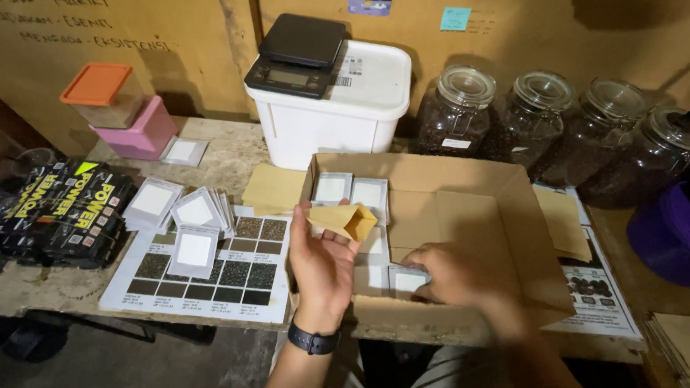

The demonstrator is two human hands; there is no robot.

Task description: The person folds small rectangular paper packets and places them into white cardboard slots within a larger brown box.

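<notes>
A: Quick pass. Left hand [322,266] is up over the near left corner of the cardboard box [469,204], fingers pinched on a small brown paper pouch [346,219], open end tipped toward the right.

B: And the right hand [449,273]?

A: Down inside the box near the front wall, blurred, fingers closed around a small white-fronted packet [405,279]. More of the same white packets [350,191] stand at the far left of the box.

B: So hands apart?

A: Apart, yes. One high with the pouch, one low in the box.

B: Advice for doing it well?

A: My guess: the packet goes in the pouch, so keep the pouch mouth spread and steady, bring the packet up edge-first, don't crumple it. Pouch is thin paper, it'll fold if pinched hard.

B: Surroundings?

A: Left of the box, loose white packets [177,213] piled on a printed sample chart [209,279]. Flat brown pouches [272,188] just behind. Far side: white tub [334,117] with a black scale [296,56] on top, four glass jars [532,120] of dark contents to the right. Wooden table [54,288] under everything.
</notes>
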